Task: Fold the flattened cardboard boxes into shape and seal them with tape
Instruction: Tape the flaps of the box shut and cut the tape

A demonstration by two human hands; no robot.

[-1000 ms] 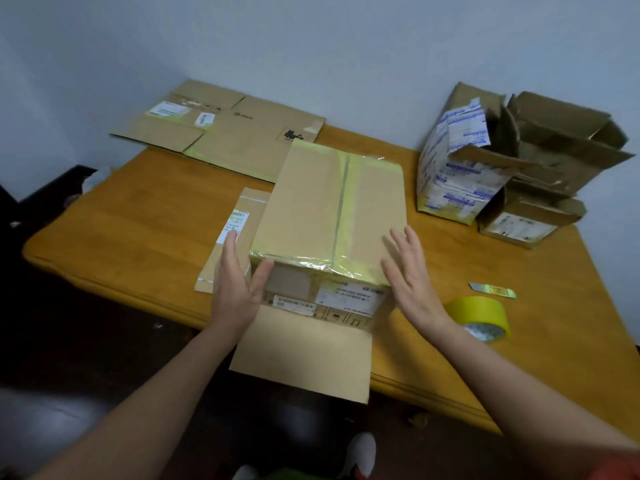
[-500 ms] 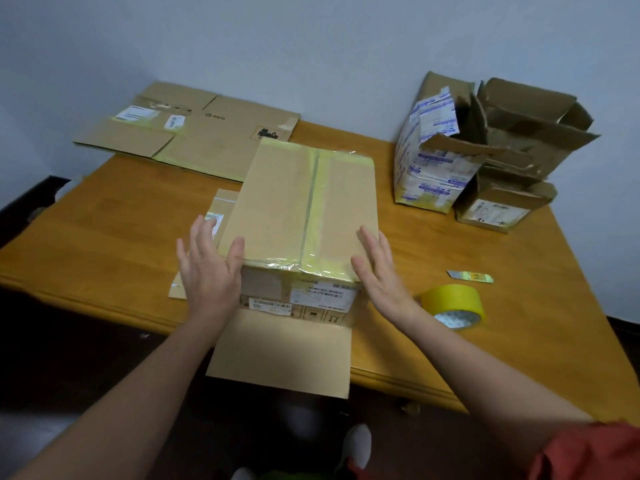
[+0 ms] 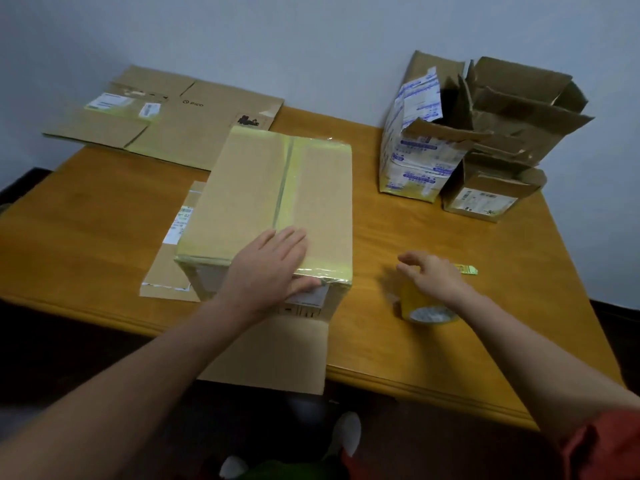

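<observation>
Tape, yellow and glossy, covers the centre seam and the near and far edges of the upturned face of the box (image 3: 263, 188), which stands in the middle of the tabletop (image 3: 86, 220). That face looks finished. A flap (image 3: 273, 351) lies flat from the foot of the box and overhangs the near edge of the tabletop, and a labelled panel (image 3: 166, 271) sticks out flat on its left (likely another flap of the same box, though the join is hidden). So the opposite face is probably unsealed, and I judge this box about half done.

The left hand (image 3: 266, 268) lies flat on the near part of the taped face, fingers straight, its grip apart and merely pressing. The right hand (image 3: 436, 275) hovers over the roll (image 3: 426, 306), just right of the box; its fingers are spread and its grip is not closed round the roll, though blur hides whether they touch it. A scrap (image 3: 465, 269) of yellow lies just beyond that hand.

At the far left a large sheet (image 3: 194, 133) of flattened cardboard waits unfolded. At the far right three open boxes (image 3: 485, 133) stand shaped, their top flaps up and untaped. Left to do, as I read it: turn and close this box, fold the sheet, and perhaps seal the tops on the right.
</observation>
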